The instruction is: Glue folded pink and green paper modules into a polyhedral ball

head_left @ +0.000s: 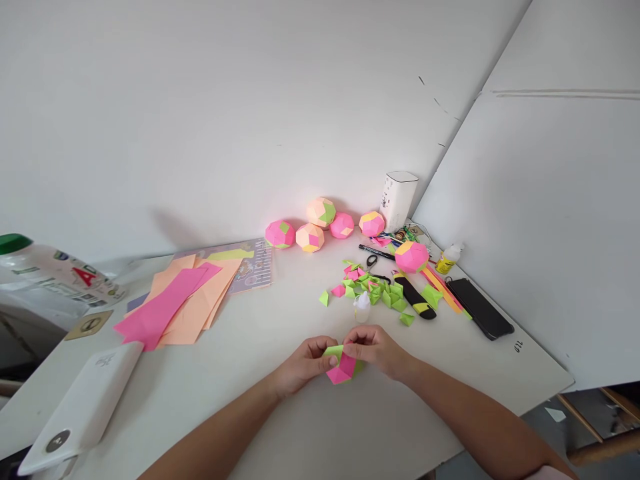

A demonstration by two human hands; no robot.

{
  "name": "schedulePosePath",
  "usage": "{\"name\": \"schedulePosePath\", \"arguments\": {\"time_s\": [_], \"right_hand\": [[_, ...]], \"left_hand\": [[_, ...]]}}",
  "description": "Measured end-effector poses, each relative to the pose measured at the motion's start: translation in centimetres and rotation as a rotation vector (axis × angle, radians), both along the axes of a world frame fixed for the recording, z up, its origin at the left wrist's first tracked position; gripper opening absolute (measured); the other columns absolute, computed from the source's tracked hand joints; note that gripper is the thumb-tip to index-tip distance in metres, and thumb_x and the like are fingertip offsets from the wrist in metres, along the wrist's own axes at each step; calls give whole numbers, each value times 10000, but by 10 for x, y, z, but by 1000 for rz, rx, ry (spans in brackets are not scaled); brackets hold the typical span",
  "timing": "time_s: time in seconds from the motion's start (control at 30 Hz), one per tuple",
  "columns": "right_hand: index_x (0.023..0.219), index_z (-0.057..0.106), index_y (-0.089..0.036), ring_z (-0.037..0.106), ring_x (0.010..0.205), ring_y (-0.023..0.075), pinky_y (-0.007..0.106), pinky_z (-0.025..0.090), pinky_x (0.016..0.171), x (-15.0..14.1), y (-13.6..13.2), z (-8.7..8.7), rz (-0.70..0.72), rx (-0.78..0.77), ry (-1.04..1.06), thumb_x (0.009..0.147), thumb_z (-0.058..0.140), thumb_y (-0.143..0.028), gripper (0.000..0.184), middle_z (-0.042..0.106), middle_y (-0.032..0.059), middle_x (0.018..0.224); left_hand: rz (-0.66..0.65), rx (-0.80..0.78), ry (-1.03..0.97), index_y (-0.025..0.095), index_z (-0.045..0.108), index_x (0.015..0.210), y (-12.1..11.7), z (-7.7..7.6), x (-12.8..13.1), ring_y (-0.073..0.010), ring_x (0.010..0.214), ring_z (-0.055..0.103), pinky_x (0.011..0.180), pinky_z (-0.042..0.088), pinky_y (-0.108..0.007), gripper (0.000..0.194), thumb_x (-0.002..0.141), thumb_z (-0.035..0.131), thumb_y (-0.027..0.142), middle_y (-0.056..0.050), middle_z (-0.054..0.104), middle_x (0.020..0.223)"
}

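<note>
We hold a pink and green paper piece (342, 371) low over the counter (240, 373), between our two hands. Our left fingers (320, 365) grip its left edge, the thumb pressed on its front face. Our right fingers (356, 352) pinch its upper right edge, thumb and fingertips close together.

Just beyond our right fingers stands a small clear bottle (361, 309) with a white top. Past it we see a loose heap of folded green and pink pieces (373, 291), and to the right of that a black and yellow cutter (414, 297). Farther to the right of our right fingers lie a dark phone (479, 308) and, beyond it, a tilted bottle with a yellow label (449, 259). A pink and yellow paper ball (411, 257) sits near the cutter's far end, with a black marker (376, 252) to its left.

Straight out from our fingers, well apart, five faceted paper balls (310, 238) rest by the wall (250, 100), beside a tall white container (399, 200). To the left of our left fingers spread pink and peach sheets (203, 300); nearer us, farther left, lies a long white device (85, 407).
</note>
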State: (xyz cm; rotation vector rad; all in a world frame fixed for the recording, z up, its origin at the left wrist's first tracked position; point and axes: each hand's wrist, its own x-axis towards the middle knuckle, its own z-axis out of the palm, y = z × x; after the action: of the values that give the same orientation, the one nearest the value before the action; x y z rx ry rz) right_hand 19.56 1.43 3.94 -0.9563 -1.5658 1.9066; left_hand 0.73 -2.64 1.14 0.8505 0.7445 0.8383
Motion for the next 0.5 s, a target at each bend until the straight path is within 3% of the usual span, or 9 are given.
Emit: {"name": "schedulePosePath", "arguments": {"time_s": [0.23, 0.5], "right_hand": [[662, 618, -160, 456, 586, 109, 252, 364, 577, -1, 0, 2, -95, -33, 78, 696, 704, -387, 245, 539, -24, 609], [719, 583, -158, 449, 575, 93, 228, 340, 536, -1, 0, -3, -45, -29, 50, 667, 730, -423, 307, 538, -27, 650]], "left_hand": [[14, -38, -73, 170, 645, 794, 0, 0, 1, -151, 700, 566, 673, 424, -281, 244, 607, 796, 217, -3, 636, 748], [-15, -34, -66, 141, 702, 828, 2, 5, -1, -163, 703, 566, 705, 427, -293, 232, 632, 778, 239, -38, 659, 744]]}}
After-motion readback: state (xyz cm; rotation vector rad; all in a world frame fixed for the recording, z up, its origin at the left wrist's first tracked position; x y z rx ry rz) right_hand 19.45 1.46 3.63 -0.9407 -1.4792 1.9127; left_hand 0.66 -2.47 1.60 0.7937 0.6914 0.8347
